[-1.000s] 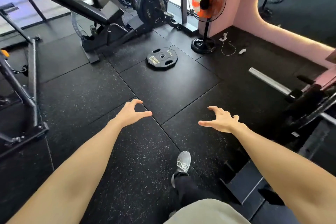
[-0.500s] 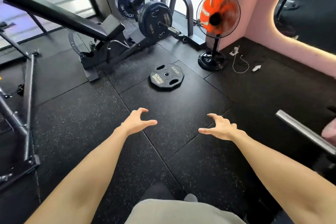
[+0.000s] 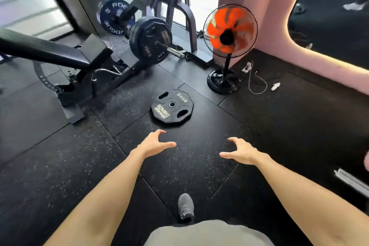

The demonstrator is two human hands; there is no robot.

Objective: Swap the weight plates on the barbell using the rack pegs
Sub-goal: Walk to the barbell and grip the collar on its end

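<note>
A black 25 kg plate [image 3: 172, 109] with grip holes lies flat on the rubber floor ahead of me. My left hand [image 3: 153, 144] and my right hand [image 3: 240, 151] reach out side by side a short way in front of it, fingers spread and holding nothing. Further back, black 15 kg plates [image 3: 149, 41] sit on a steel sleeve [image 3: 173, 51] of the barbell. Behind them a blue 20 kg Rogue plate [image 3: 114, 18] hangs on the rack.
A black bench [image 3: 48, 51] on its frame runs along the left. An orange standing fan [image 3: 229, 32] with a round base [image 3: 223, 82] stands right of the plate, a white cable [image 3: 257, 84] beside it. A steel bar [image 3: 351, 181] lies at the right edge. My grey shoe [image 3: 186, 206] steps forward.
I have walked toward the floor plate, which is now larger and closer to my hands. Both hands stay spread and empty. The bar at the right has slid toward the frame edge.
</note>
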